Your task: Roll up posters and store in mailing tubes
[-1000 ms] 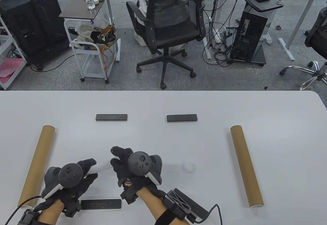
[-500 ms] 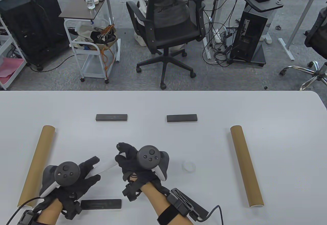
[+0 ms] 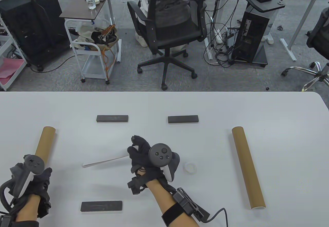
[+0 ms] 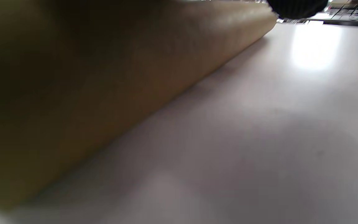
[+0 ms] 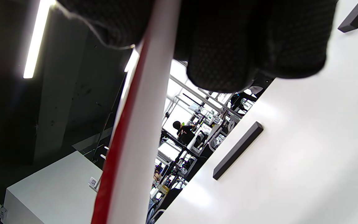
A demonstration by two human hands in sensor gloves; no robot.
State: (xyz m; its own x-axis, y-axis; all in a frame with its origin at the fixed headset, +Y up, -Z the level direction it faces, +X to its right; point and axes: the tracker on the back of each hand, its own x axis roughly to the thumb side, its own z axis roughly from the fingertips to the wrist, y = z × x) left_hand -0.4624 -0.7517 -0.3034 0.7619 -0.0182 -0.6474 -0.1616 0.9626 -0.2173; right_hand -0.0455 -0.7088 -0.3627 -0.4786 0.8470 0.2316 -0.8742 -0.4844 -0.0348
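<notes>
My right hand (image 3: 133,148) grips the right end of a thin white rolled poster (image 3: 105,161), which slants down to the left just above the table. In the right wrist view the roll (image 5: 141,140) is white with a red edge and runs under my fingers (image 5: 244,46). My left hand (image 3: 38,178) is at the lower part of the left brown mailing tube (image 3: 45,140) and hides it. The tube (image 4: 104,77) fills the left wrist view, blurred, with one fingertip (image 4: 295,7) over its far end. I cannot tell whether the hand grips it. A second tube (image 3: 247,166) lies at the right.
A white tube cap (image 3: 190,167) lies just right of my right hand. Black flat weights lie at the back left (image 3: 112,118), the back middle (image 3: 183,119) and the front left (image 3: 101,206). The white table (image 3: 282,124) ends at its far edge, with chairs and desks beyond.
My left hand has let go of the poster's left end and moved left to the left tube. My right hand has moved right and slightly away from me with the poster.
</notes>
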